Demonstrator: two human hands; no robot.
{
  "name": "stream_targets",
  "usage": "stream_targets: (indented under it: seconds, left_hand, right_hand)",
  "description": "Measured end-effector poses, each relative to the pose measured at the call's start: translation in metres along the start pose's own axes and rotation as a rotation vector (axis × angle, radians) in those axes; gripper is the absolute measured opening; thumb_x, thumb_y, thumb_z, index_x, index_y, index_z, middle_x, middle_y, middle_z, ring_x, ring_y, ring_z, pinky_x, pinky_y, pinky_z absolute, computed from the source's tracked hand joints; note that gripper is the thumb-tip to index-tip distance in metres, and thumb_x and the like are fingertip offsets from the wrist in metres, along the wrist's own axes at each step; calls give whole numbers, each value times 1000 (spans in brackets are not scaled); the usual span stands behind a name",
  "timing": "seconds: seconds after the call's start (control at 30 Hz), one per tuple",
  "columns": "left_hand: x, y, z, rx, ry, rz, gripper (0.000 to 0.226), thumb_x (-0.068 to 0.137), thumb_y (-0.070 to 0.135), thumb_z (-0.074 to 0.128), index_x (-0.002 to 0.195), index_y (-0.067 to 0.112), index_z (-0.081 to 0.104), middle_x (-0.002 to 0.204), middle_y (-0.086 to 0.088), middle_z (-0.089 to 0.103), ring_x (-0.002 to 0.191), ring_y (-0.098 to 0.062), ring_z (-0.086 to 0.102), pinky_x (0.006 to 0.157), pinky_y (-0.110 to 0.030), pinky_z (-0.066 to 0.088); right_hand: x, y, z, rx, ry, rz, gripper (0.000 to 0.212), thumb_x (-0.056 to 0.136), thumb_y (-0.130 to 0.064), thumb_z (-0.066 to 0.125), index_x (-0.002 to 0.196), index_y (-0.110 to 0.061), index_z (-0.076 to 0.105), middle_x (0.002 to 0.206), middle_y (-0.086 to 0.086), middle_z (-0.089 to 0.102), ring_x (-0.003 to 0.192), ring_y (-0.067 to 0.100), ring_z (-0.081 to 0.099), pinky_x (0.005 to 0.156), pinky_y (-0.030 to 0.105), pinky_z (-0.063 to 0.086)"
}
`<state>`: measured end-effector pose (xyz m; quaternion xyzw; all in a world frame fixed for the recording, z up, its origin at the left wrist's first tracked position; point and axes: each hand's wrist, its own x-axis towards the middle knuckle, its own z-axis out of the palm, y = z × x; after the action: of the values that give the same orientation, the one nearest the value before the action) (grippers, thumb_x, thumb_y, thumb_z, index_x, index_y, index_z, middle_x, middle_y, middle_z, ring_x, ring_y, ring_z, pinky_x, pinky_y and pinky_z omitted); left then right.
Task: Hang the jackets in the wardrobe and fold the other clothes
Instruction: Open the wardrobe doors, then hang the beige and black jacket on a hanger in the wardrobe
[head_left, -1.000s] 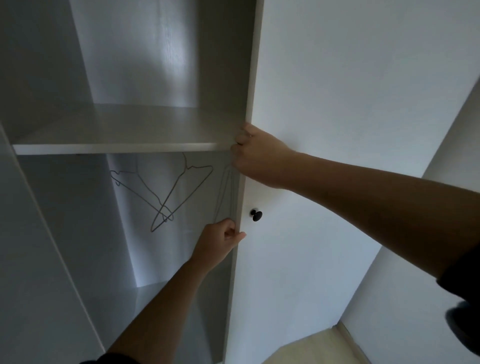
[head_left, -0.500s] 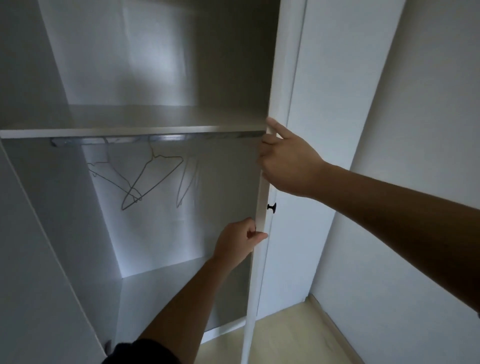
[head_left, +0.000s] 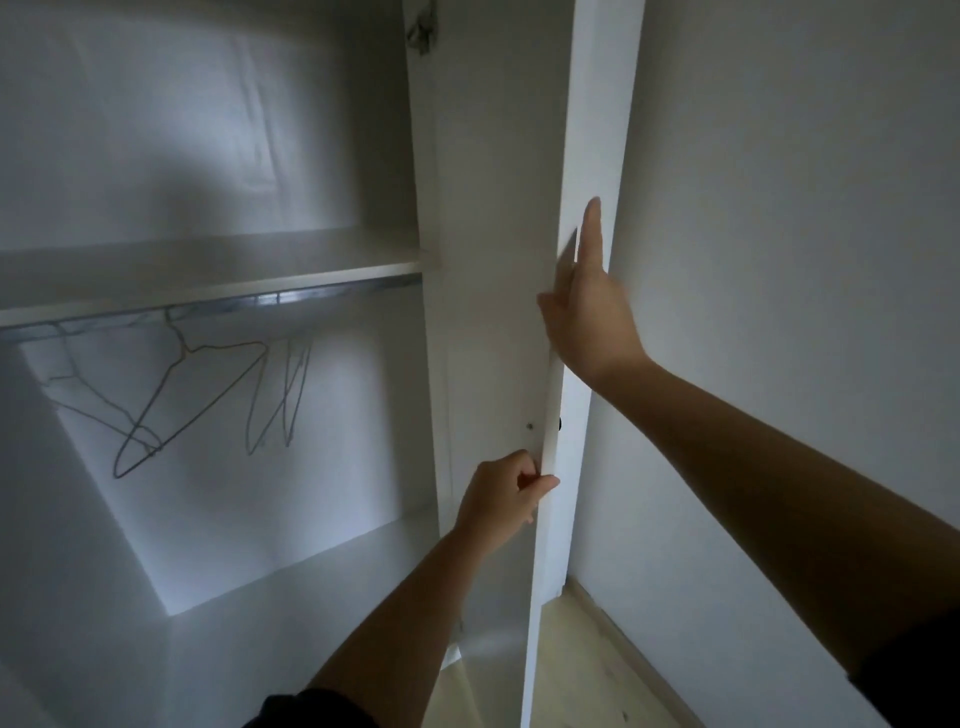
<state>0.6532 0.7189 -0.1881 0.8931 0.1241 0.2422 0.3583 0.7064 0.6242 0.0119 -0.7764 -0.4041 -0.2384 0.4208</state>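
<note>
Facing the wardrobe (head_left: 423, 156), wide open straight ahead. Pinching the door (head_left: 589, 130) edge with the left grip (head_left: 506, 496), thumb across it, fingers curled, just below the knob (head_left: 560, 424). Pressing its outer face higher up with the right grip (head_left: 589, 317), spread flat, index finger pointing up. Inside, under the shelf (head_left: 208, 270), wire hangers (head_left: 182, 400) on the rail (head_left: 291, 299).

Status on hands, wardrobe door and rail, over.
Left hand grips wardrobe door edge; right hand flat against it. Door wide open. Rail holds bare wire hangers; nothing obstructing.
</note>
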Motion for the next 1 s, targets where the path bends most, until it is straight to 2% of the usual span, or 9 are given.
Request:
stream_targets:
  seconds: [0.07, 0.13, 0.2, 0.37, 0.47, 0.6, 0.8, 0.93, 1.0]
  left_hand:
    - [14, 2, 15, -54, -51, 27, 27, 87, 42, 62, 68, 27, 49, 61, 5, 63, 53, -4, 62, 60, -22, 51]
    - [31, 7, 31, -80, -74, 66, 24, 87, 38, 62, 71, 23, 53, 63, 5, 65, 58, -5, 63, 66, -30, 55]
    - [49, 17, 51, -115, -71, 84, 23, 85, 34, 63, 71, 18, 54, 64, 3, 65, 62, -10, 63, 67, -35, 54]
    - [82, 23, 94, -113, 47, 181, 34, 82, 42, 62, 62, 25, 40, 49, 6, 50, 49, -11, 46, 53, -27, 41]
    - [83, 13, 98, -30, 98, 264, 36, 82, 55, 52, 63, 29, 37, 44, 12, 39, 50, -9, 46, 46, -10, 28]
    - [83, 11, 98, -19, 98, 278, 35, 85, 48, 60, 62, 30, 40, 46, 13, 42, 46, -6, 46, 46, -8, 29]
    - [72, 19, 88, -19, 89, 238, 36, 87, 33, 67, 62, 21, 45, 49, 6, 50, 45, -9, 48, 47, -18, 35]
    - [40, 32, 90, -186, 65, 152, 29, 88, 36, 63, 65, 26, 49, 55, 5, 62, 51, -7, 60, 52, -12, 45]
    - [8, 53, 106, -265, -17, 153, 28, 87, 43, 59, 67, 25, 52, 56, 5, 65, 54, -6, 64, 55, -12, 48]
  right_hand:
    - [7, 23, -6, 8, 23, 40, 65, 91, -2, 52, 147, -6, 19, 70, -7, 49, 59, 10, 52, 57, 30, 47]
    - [14, 45, -14, -3, 37, 60, 27, 92, -3, 49, 118, -3, 42, 66, -8, 42, 56, 13, 47, 55, 34, 41]
    - [23, 67, -26, -4, 22, 121, 10, 93, -6, 48, 97, -6, 39, 67, -1, 46, 56, 15, 49, 53, 33, 41]
    - [38, 109, -46, 49, -39, 142, 21, 95, -13, 51, 107, 3, 44, 96, 23, 62, 84, 37, 62, 78, 53, 50]
    - [36, 115, -40, 91, -49, 73, 23, 96, -13, 50, 108, 5, 43, 92, 28, 61, 81, 43, 61, 73, 56, 49]
    - [33, 118, -37, 121, -32, 41, 25, 97, -12, 48, 111, 7, 43, 93, 29, 60, 80, 44, 60, 71, 57, 48]
    - [18, 115, -36, 178, -69, 86, 23, 96, -10, 51, 115, 1, 50, 98, 17, 64, 80, 29, 64, 77, 44, 53]
    - [-54, 129, -48, 166, -169, 233, 45, 95, -20, 57, 139, -16, 45, 121, -1, 65, 89, 1, 62, 78, 6, 49]
    - [-107, 145, -72, 144, -144, 333, 46, 95, -26, 56, 140, -21, 44, 124, -6, 63, 96, -1, 59, 77, 0, 44]
